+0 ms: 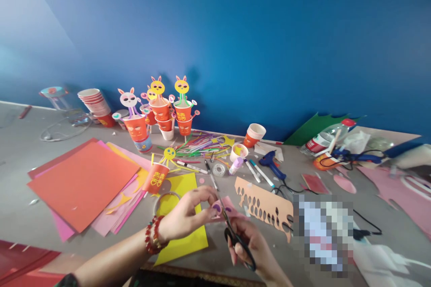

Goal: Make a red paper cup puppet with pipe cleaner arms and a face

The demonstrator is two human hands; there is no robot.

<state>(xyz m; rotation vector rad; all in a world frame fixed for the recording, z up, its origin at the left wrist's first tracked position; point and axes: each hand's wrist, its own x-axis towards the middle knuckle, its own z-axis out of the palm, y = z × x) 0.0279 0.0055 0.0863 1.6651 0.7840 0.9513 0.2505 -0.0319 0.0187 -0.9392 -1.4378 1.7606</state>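
My left hand (pixel 191 215), with red bead bracelets at its wrist, pinches a small piece of pink paper (pixel 229 205) that carries purple shapes. In my right hand (pixel 249 237) is a pair of black-handled scissors (pixel 240 246), my fingers through the loops. The blades cross the pink paper near my left fingertips; whether they cut at this instant I cannot tell. Under my left forearm lies a yellow sheet (pixel 188 237), with a roll of tape (pixel 158 202) on it. Right of my hands is a peach paper strip (pixel 264 204) with rows of cut-out holes.
Paper cups with animal-faced figures (pixel 182 94) stand at the back. Coloured sheets (pixel 84 179) are stacked at left. A blue glue gun (pixel 272 166), markers (pixel 261 174), stacked cups (pixel 255 135) and a bottle (pixel 330 136) lie or stand at right, with black cables among them.
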